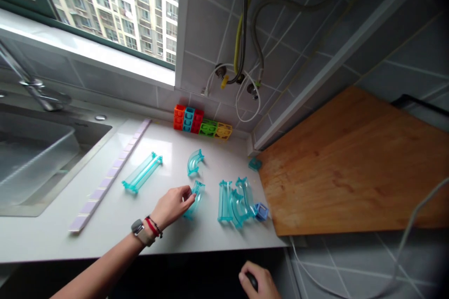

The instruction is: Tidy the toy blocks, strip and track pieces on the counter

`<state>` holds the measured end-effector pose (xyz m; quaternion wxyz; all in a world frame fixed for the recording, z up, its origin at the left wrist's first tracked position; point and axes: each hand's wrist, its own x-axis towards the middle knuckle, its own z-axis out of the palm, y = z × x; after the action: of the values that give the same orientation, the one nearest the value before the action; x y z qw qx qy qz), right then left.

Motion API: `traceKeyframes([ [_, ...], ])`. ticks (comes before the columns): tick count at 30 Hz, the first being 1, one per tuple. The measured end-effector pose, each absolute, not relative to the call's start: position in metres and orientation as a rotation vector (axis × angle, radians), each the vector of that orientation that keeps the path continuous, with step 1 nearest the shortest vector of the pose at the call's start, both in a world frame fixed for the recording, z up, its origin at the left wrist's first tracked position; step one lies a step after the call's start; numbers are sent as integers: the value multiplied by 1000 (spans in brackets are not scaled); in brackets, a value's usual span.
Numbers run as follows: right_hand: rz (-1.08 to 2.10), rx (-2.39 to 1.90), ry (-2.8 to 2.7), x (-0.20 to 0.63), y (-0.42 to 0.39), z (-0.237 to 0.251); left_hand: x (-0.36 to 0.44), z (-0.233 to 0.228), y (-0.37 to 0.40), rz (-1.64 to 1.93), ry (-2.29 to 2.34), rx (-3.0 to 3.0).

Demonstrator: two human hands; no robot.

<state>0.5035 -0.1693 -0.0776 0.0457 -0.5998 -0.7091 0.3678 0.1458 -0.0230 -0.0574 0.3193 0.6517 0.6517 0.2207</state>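
My left hand (173, 205), with a watch and bracelets at its wrist, has its fingers closed at a translucent teal curved track piece (198, 196) on the white counter. The hand covers part of that piece. Just beyond lies another curved teal track piece (194, 162). To the left is a long straight teal track piece (143, 173). Several more teal track pieces (225, 201) lie side by side on the right, beside a small blue block (261, 211). Below the counter's front edge, my right hand (261, 282) is curled around a small black object (251, 281), whose kind I cannot make out.
Coloured blocks (201, 124) stand in a row against the wall. A lilac strip (112, 175) lies between the sink (94, 138) and the track pieces. A wooden board (351, 168) leans at the right, near a small teal piece (255, 164). Hoses (242, 23) hang above.
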Motion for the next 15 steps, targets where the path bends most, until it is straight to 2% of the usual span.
traceKeyframes([
  [4,834,-1674,-2209,499,-142,-80,104,-55,-36,578,1738,1733],
  [9,283,-1694,-1973,529,-121,-116,67,-63,-53,601,1771,1697],
  [15,74,-1756,-1837,546,-104,-141,54,-86,-54,638,1753,1642],
])
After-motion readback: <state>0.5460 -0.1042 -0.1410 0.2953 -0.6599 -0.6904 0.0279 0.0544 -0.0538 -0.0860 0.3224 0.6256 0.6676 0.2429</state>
